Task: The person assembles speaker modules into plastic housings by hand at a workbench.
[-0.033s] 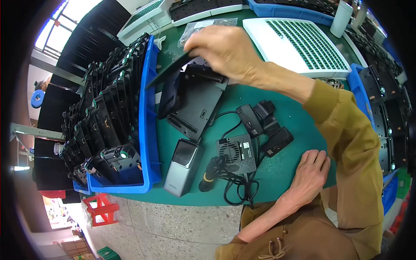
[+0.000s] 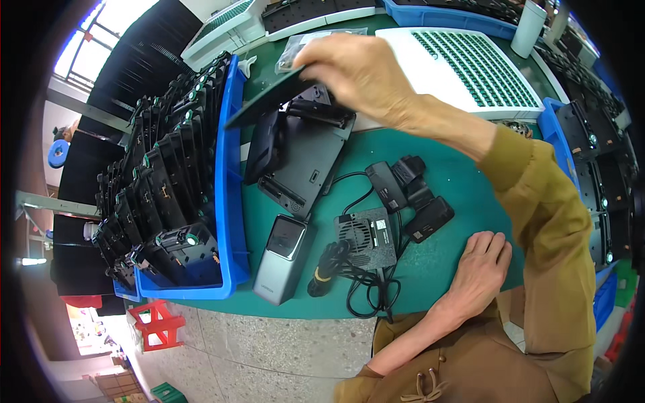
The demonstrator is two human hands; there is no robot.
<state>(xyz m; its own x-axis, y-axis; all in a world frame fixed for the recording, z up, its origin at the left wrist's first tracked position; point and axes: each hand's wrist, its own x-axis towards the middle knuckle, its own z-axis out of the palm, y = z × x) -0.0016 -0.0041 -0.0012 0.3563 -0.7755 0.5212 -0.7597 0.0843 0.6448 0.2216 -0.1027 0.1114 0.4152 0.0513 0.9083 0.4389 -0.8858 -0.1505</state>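
My right hand (image 2: pixel 359 70) reaches across the table and pinches the edge of a thin dark flat panel (image 2: pixel 272 99), holding it tilted in the air. Below it lies an open black plastic housing (image 2: pixel 302 158), whose upright black flap (image 2: pixel 265 148) is partly covered by the panel. On the green table's near edge rests my left hand (image 2: pixel 478 269), fingers laid down side by side, with nothing visible in it. Between the hands lie a black vented adapter box (image 2: pixel 366 238) with cables, several small black blocks (image 2: pixel 410 195), and a grey power bank (image 2: pixel 282 262) with a glossy dark screen.
A blue bin (image 2: pixel 232 201) packed with upright black plastic parts stands at the left. Farther back are a white tray (image 2: pixel 420 74) with green rows, a clear plastic bag (image 2: pixel 292 50) and a white cylinder (image 2: pixel 529 30). Another blue bin (image 2: pixel 557 134) borders the right.
The panel has turned slightly, so more of its face shows, and my right hand has shifted a little to the right. My left hand has stayed in place.
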